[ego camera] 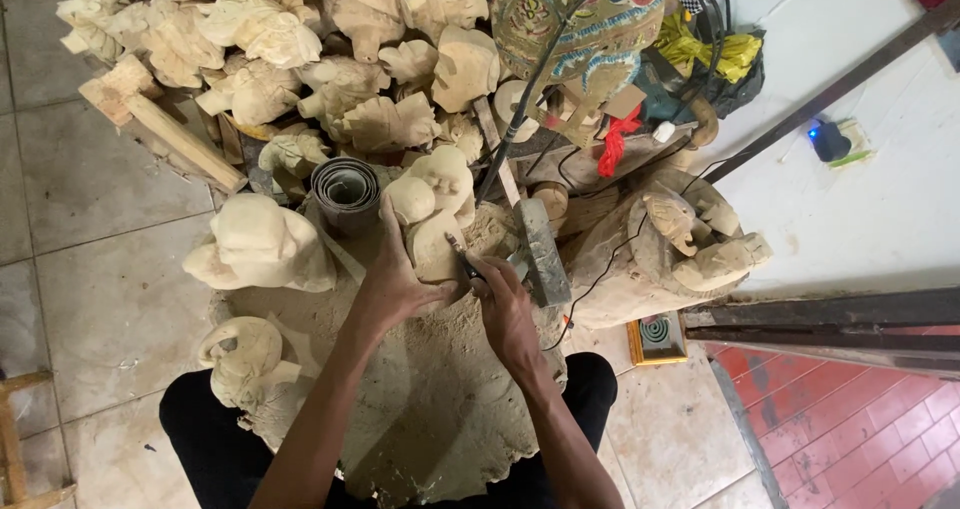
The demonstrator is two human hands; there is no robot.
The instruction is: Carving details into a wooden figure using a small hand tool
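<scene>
— Forearms come up from the bottom edge first; where does the left hand (395,287) end up?

— Its grip is wrapped round the lower part of the pale wooden carving (432,214), thumb pressed to the near side, holding it upright on the dust-covered work block (430,409).

— What lies left of that grip?

— Well to its left, a rounded unfinished figure (258,244); below that, nearer the person, a smaller curled carving (243,354). Just above-left of the grip stands a grey roll of sandpaper (346,191).

— And the right hand (505,309)?

— Its grip is clenched on a thin dark tool (463,257), whose tip touches the carving right beside the left thumb.

— Right of that grip?

— Just beside it lies a grey rectangular stone (541,251), then a large hollowed wooden carving (672,249) with a cable (600,274) across it. Above everything, a heap of raw carvings (290,49) and a painted mask (580,24).
</scene>
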